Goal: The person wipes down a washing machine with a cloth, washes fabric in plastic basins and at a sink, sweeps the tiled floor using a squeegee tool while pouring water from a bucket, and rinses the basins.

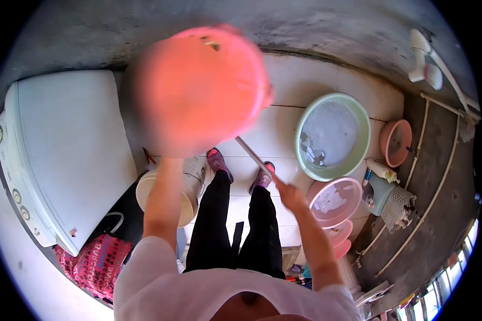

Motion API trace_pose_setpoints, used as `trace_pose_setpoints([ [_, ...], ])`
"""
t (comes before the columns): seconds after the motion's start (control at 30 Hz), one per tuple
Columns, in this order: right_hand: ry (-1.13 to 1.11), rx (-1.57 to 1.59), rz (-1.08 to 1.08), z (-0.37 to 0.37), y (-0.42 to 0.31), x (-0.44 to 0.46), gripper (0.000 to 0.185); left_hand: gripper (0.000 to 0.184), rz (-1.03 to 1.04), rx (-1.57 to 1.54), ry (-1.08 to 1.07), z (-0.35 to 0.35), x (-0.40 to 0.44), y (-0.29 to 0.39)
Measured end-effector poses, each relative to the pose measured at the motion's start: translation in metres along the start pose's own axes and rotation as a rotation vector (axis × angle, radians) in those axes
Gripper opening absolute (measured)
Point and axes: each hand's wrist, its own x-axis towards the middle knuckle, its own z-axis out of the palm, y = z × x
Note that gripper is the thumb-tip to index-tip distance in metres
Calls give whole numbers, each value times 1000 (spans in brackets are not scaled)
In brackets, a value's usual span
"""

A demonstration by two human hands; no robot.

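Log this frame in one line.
Right hand: gripping rod | Left hand: hidden, forearm at blurred red object | Floor: green basin

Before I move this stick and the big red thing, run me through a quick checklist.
1. Right hand closed around the stick: ok.
2. Left hand's grip on the red thing: cannot tell; the hand is hidden.
3. Stick's far end in sight: not ok; it disappears at the red thing's edge.
4. Green basin upright, apart from the stick: ok.
5. Both slippers on the floor: ok.
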Motion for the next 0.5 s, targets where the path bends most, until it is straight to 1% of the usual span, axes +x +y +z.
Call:
trace_pose_setpoints([
  [0.07, -130, -53, 34, -28, 13, 25, 43, 45, 132, 454, 334, 55, -38, 47],
  [0.1, -148, -34, 67, -51, 20, 19, 42, 45, 40, 136, 55, 16, -35, 72],
  [0.13, -169, -15, 97, -71, 31, 8, 40, 45, 35, 136, 52, 10, -42, 92],
  [0.2, 142, 36, -20, -72, 70, -34, 39, 45, 139, 454, 43, 1, -54, 123],
  [0.27, -66, 182, 307, -93, 88, -85, 37, 46, 255, 767, 41, -1, -71, 145],
  [0.33, 50, 254, 416, -99, 96, -131, 32, 46, 318, 922, 38, 10, -90, 159],
  [0.37, 57, 252, 414, -107, 89, -144, 32, 46, 240, 558, 63, 23, -101, 163],
  [0.4, -13, 306, 550, -121, 82, -158, 32, 46, 154, 203, 84, 38, -112, 164],
  [0.43, -82, 358, 686, -128, 73, -171, 32, 46, 153, 204, 78, 43, -122, 165],
  [0.47, -76, 362, 685, -124, 66, -181, 32, 46, 170, 203, 57, 48, -130, 168],
  [0.5, -12, 340, 597, -118, 60, -190, 32, 46, 184, 208, 37, 56, -137, 167],
])
